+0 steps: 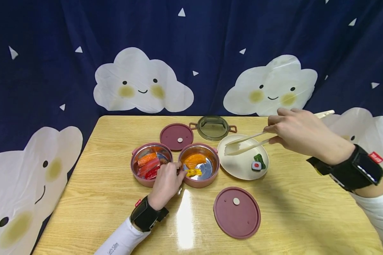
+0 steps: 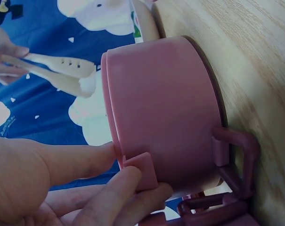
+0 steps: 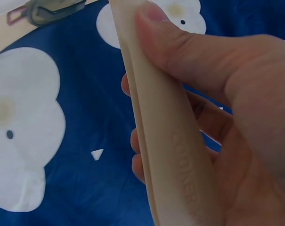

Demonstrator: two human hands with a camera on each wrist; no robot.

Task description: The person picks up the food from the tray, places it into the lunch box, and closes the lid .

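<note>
My left hand [image 1: 167,182] pinches the side tab [image 2: 143,170] of the right-hand pink pot [image 2: 166,108], thumb at its rim. Inside that pot lie an orange piece and a yellow piece [image 1: 194,172] of toy food. The left-hand pink pot [image 1: 139,180], partly behind my hand, contains salmon-like and red pieces [image 1: 149,167]. Up over the white plate [image 1: 236,169], my right hand [image 1: 301,131] grips cream tongs [image 3: 166,136], their tips apart above the plate. A whitish bit [image 2: 88,85] shows at the tips. On the plate sit a sushi roll [image 1: 256,165] and a green piece [image 1: 260,159].
A maroon lid [image 1: 237,219] lies on the table in front of the plate. Another maroon lid [image 1: 172,134] is behind the pots, beside a dark see-through lidded dish [image 1: 213,132] with brown handles. A blue cloud-patterned curtain [image 1: 207,35] hangs along the table's back edge.
</note>
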